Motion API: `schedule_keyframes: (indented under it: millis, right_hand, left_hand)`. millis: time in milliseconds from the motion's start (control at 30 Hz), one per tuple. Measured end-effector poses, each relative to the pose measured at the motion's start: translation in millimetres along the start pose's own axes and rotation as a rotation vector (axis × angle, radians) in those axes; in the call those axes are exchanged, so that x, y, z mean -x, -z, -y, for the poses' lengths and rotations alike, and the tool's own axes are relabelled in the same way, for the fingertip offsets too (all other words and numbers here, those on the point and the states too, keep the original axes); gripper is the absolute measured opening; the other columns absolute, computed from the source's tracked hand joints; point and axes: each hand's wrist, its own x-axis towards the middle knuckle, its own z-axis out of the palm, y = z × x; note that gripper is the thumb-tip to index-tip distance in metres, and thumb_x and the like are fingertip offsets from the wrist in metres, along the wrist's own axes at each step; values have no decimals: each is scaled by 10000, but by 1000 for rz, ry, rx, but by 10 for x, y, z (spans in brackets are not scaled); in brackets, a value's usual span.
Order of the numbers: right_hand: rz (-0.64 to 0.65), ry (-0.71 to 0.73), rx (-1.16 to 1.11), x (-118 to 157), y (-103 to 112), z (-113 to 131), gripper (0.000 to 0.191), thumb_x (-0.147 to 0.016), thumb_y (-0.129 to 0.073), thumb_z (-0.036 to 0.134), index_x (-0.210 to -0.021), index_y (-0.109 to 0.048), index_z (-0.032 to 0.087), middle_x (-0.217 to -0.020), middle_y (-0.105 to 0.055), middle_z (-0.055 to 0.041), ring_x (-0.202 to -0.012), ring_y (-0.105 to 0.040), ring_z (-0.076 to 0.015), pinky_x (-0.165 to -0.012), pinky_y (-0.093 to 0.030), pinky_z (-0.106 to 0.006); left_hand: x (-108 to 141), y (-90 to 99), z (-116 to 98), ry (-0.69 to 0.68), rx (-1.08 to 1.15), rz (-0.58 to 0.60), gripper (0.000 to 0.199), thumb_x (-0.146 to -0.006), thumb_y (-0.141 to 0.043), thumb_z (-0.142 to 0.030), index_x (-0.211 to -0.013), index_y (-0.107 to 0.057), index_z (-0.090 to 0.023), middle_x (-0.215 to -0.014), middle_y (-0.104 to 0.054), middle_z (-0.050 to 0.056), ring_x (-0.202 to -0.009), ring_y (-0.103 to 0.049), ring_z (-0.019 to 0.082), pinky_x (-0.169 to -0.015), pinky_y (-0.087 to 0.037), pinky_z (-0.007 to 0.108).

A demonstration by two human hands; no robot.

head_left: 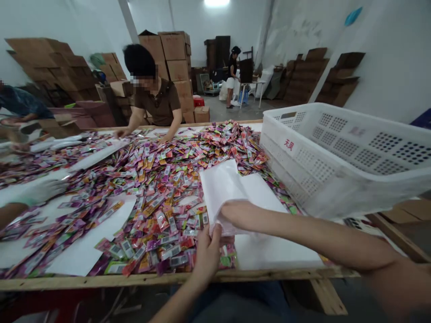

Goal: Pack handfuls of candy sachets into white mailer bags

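Observation:
A clear-white plastic bag (220, 184) is held above the near side of the table, its mouth towards me. My left hand (208, 246) pinches the bag's near edge between thumb and fingers. Reaching in from the right, my right hand (234, 211) is inside the bag's mouth; its fingers are hidden by the plastic. Beneath and to the right of the bag lies a stack of flat white bags or sheets (272, 246). Small colourful printed packets (168, 215) are spread thickly to the left of my hands.
A large white perforated crate (296, 154) stands at the right. A wooden rim (101, 281) edges the table. Across it, a person in a brown top (164, 105) handles packets; a co-worker's gloved hand (45, 190) is at the left. Cardboard boxes (177, 69) are stacked behind.

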Motion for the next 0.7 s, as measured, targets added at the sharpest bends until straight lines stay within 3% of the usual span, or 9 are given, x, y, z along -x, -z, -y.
schedule_keyframes:
  millis: [133,200,267,400,567,700]
  right_hand:
    - [-138,89,-198,289,-788,77,207,-839,-475,130,-948,-650,119,-921,-662,-105,-900,-594,-180,-806,-469,-293]
    - [-180,72,-296,441,-1067,141,195,-847,-483,147,-934,-657,142,-925,-663,-86,-911,-585,-173,-822,-464,-300]
    - [-204,22,-329,539,-1249,189,179,-844,-504,164,-925,-663,156,-940,-664,-80,-934,-576,-183,-852,-448,-334]
    - [-221,-6,-363,627,-1355,182,153,-850,-527,226,-869,-665,162,-893,-661,-74,-889,-572,-179,-824,-439,-327]
    - [-205,103,-465,777,-1257,125,175,-867,-518,295,-830,-635,171,-834,-635,-43,-838,-547,-147,-796,-422,-279]
    - [-150,4,-485,802,-1201,198,127,-832,-569,289,-852,-603,168,-870,-603,-54,-859,-523,-163,-792,-419,-291]
  left_hand:
    - [83,130,558,108,35,65,374,-650,-666,-473,-835,-571,-163,-896,-677,66,-905,-622,240,-796,-485,319]
    - [130,202,683,161,108,67,340,-617,-716,-394,-839,-570,-182,-932,-677,53,-955,-603,222,-858,-457,318]
    - [139,237,730,285,266,35,399,-591,-742,-358,-902,-544,-206,-921,-676,35,-902,-621,200,-819,-470,323]
    - [101,193,707,424,322,59,464,-554,-779,-350,-916,-552,-171,-814,-678,38,-762,-637,179,-702,-484,289]
    - [154,123,613,427,261,48,442,-508,-783,-400,-803,-591,-132,-658,-644,16,-614,-590,145,-582,-448,251]
    - [212,104,592,402,201,43,442,-492,-770,-435,-759,-580,-139,-588,-586,-23,-541,-519,109,-545,-413,232]
